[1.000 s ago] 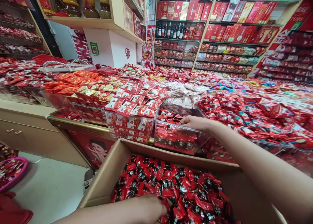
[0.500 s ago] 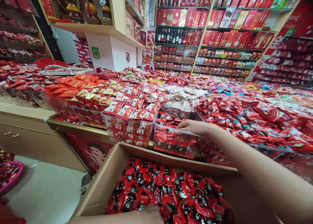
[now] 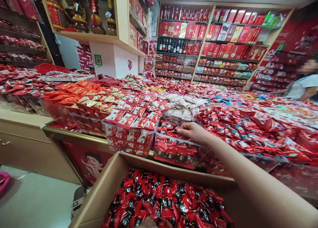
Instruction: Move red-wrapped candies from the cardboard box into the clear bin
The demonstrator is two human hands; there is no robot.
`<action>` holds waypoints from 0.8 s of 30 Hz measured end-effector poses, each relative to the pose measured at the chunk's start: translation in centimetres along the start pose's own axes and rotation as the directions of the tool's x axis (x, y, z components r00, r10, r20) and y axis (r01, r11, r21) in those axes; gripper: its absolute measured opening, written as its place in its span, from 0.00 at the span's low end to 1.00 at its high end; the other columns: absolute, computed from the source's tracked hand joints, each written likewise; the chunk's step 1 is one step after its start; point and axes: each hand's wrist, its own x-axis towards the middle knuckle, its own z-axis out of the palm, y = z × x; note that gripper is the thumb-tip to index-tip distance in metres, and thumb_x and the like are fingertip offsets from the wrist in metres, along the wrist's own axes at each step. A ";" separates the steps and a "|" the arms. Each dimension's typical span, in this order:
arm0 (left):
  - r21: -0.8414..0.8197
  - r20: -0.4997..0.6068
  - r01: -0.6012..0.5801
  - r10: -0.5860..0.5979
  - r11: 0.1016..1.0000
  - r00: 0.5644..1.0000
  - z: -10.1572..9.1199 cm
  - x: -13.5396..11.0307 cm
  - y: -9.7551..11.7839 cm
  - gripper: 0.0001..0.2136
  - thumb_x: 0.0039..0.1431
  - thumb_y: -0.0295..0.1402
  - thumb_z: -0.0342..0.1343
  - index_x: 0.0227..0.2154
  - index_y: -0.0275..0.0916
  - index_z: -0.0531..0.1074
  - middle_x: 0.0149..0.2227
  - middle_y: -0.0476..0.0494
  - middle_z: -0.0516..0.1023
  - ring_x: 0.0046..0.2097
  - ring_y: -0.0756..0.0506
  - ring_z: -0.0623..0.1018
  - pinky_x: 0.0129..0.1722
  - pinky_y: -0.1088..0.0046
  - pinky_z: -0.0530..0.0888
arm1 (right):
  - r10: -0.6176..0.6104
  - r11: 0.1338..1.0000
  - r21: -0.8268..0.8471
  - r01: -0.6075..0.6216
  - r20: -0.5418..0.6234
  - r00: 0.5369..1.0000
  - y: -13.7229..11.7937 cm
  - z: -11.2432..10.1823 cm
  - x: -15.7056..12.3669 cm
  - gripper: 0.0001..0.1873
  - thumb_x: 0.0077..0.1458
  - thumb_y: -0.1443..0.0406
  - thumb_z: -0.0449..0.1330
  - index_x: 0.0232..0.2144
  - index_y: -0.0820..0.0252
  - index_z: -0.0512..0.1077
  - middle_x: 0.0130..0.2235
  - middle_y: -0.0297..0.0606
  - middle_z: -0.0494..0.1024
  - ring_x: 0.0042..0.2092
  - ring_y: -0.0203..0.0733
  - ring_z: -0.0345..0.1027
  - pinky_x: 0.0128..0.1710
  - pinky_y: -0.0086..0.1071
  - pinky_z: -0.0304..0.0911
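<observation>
My right hand point(image 3: 190, 132) reaches over the rim of a clear plastic bin point(image 3: 162, 134). Its fingers are pinched together at the red-and-black wrapped candies point(image 3: 167, 124) inside, and the fingertips appear to have hold of one. Through the bin's front wall, more of these candies show in rows. Below, an open cardboard box point(image 3: 174, 165) holds a loose heap of the same wrapped candies point(image 3: 171, 198). Only a blurred bit of my left hand point(image 3: 148, 222) shows at the bottom edge, low among the heap; its fingers are hidden.
Left of the bin stands another clear bin point(image 3: 129, 135) packed with red-and-white packets. To the right spreads a large heap of red packets point(image 3: 248, 132). White packets point(image 3: 185, 103) lie behind. A person point(image 3: 304, 85) is at the far right. Shelves with boxes and bottles line the back.
The view has tilted up slightly. My right hand remains at the bin, with its fingers raised a little and more visible. My left hand has sunk lower out of view. A person has appeared at right.
</observation>
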 end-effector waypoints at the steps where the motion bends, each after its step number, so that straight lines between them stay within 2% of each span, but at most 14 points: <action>1: 0.003 -0.001 0.005 -0.005 1.000 1.000 -0.6 -0.1 0.8 0.10 0.44 0.36 0.55 0.14 0.38 0.65 0.16 0.50 0.66 0.24 0.50 0.67 0.27 0.72 0.64 | -0.028 1.000 -0.007 0.027 -0.096 0.995 -0.6 -0.3 -0.4 0.16 0.48 0.56 0.51 0.24 0.63 0.67 0.22 0.35 0.70 0.24 0.34 0.62 0.23 0.27 0.57; 2: 0.007 -0.006 0.012 -0.012 1.000 1.000 -1.3 -0.2 1.6 0.10 0.40 0.33 0.57 0.12 0.39 0.64 0.14 0.51 0.64 0.23 0.49 0.67 0.26 0.72 0.63 | -0.071 0.997 -0.024 0.067 -0.210 0.975 -1.2 -0.5 -1.0 0.15 0.49 0.56 0.50 0.25 0.63 0.67 0.23 0.35 0.70 0.25 0.35 0.62 0.25 0.28 0.57; 4: -0.003 -0.024 0.023 -0.023 1.000 0.999 -3.0 -0.5 3.3 0.08 0.36 0.29 0.57 0.10 0.39 0.63 0.12 0.52 0.61 0.22 0.48 0.66 0.25 0.72 0.62 | -0.195 0.981 -0.083 0.177 -0.437 0.878 -2.3 -0.3 -3.2 0.14 0.50 0.58 0.49 0.27 0.62 0.67 0.25 0.35 0.70 0.27 0.35 0.62 0.28 0.28 0.57; 5: -0.018 -0.056 0.029 -0.029 0.999 0.998 -3.9 -0.6 4.3 0.05 0.37 0.29 0.55 0.13 0.39 0.65 0.14 0.52 0.62 0.22 0.49 0.66 0.25 0.72 0.62 | -0.254 0.967 -0.110 0.230 -0.516 0.818 -2.6 0.2 -4.6 0.12 0.50 0.58 0.50 0.27 0.61 0.68 0.25 0.34 0.69 0.27 0.35 0.61 0.28 0.28 0.57; 6: -0.047 -0.079 0.035 -0.039 0.998 0.996 -4.7 -0.7 5.3 0.02 0.40 0.29 0.52 0.17 0.39 0.66 0.16 0.52 0.64 0.23 0.49 0.65 0.25 0.72 0.62 | -0.290 0.955 -0.119 0.271 -0.558 0.777 -2.8 1.0 -6.2 0.11 0.50 0.59 0.51 0.27 0.60 0.68 0.24 0.34 0.69 0.27 0.34 0.61 0.28 0.27 0.57; 7: -0.082 -0.116 0.029 -0.039 0.996 0.992 -5.5 -0.8 6.2 0.03 0.44 0.30 0.49 0.22 0.39 0.67 0.21 0.51 0.66 0.25 0.49 0.66 0.26 0.73 0.63 | -0.290 0.954 -0.098 0.284 -0.548 0.785 -2.7 2.1 -7.9 0.09 0.50 0.60 0.52 0.26 0.59 0.68 0.24 0.33 0.69 0.26 0.34 0.61 0.27 0.27 0.57; 9: -0.176 -0.134 0.000 -0.024 0.984 0.991 -6.5 -1.0 7.9 0.07 0.50 0.32 0.44 0.31 0.39 0.64 0.29 0.51 0.68 0.30 0.51 0.68 0.31 0.74 0.64 | -0.186 0.977 0.020 0.214 -0.423 0.887 -1.9 5.1 -10.9 0.08 0.49 0.61 0.54 0.28 0.59 0.68 0.25 0.33 0.70 0.27 0.35 0.62 0.28 0.27 0.58; 10: -0.250 -0.133 -0.013 -0.021 0.968 0.991 -6.8 -1.0 8.6 0.08 0.52 0.34 0.42 0.33 0.39 0.62 0.29 0.51 0.67 0.29 0.52 0.68 0.30 0.75 0.65 | -0.115 0.984 0.087 0.153 -0.339 0.934 -1.2 6.7 -12.1 0.08 0.48 0.60 0.54 0.30 0.59 0.68 0.26 0.34 0.71 0.28 0.35 0.63 0.28 0.27 0.58; 12: -0.455 -0.192 -0.117 0.031 0.883 0.981 -6.9 -1.1 9.6 0.08 0.53 0.35 0.44 0.33 0.37 0.61 0.30 0.50 0.66 0.31 0.52 0.67 0.33 0.76 0.65 | 0.004 0.973 0.228 0.040 -0.191 0.982 0.4 9.7 -13.6 0.10 0.48 0.60 0.55 0.31 0.59 0.67 0.28 0.34 0.71 0.29 0.36 0.62 0.29 0.27 0.58; 15: -0.581 -0.259 -0.185 0.035 0.792 0.965 -6.3 -1.2 9.9 0.09 0.53 0.35 0.48 0.35 0.35 0.62 0.29 0.50 0.66 0.33 0.53 0.67 0.36 0.77 0.64 | 0.076 0.915 0.404 -0.024 -0.113 0.991 2.3 12.2 -14.3 0.10 0.49 0.60 0.53 0.24 0.61 0.67 0.24 0.31 0.66 0.27 0.34 0.58 0.28 0.27 0.56; 19: -0.622 -0.211 -0.159 0.031 0.766 0.977 -5.7 -1.4 9.7 0.13 0.47 0.31 0.56 0.38 0.36 0.65 0.34 0.47 0.71 0.37 0.51 0.70 0.38 0.74 0.65 | 0.121 0.857 0.515 -0.029 -0.145 0.982 2.9 12.4 -14.1 0.12 0.50 0.60 0.53 0.21 0.61 0.68 0.22 0.30 0.62 0.26 0.33 0.55 0.26 0.27 0.53; 22: -0.604 -0.286 -0.158 -0.028 0.781 0.958 -5.9 -1.4 9.9 0.12 0.43 0.31 0.59 0.33 0.34 0.68 0.34 0.44 0.72 0.35 0.50 0.71 0.37 0.74 0.66 | 0.087 0.829 0.555 0.062 -0.239 0.967 2.7 12.1 -14.3 0.09 0.49 0.62 0.54 0.24 0.59 0.71 0.29 0.35 0.67 0.32 0.37 0.60 0.31 0.29 0.57; 24: -0.696 -0.243 -0.117 -0.079 0.708 0.967 -6.2 -1.6 10.3 0.13 0.45 0.35 0.57 0.34 0.36 0.68 0.34 0.45 0.72 0.32 0.50 0.73 0.31 0.75 0.67 | 0.041 0.828 0.541 0.147 -0.320 0.947 2.7 12.0 -14.6 0.06 0.48 0.64 0.56 0.27 0.57 0.73 0.33 0.37 0.69 0.36 0.39 0.62 0.34 0.31 0.59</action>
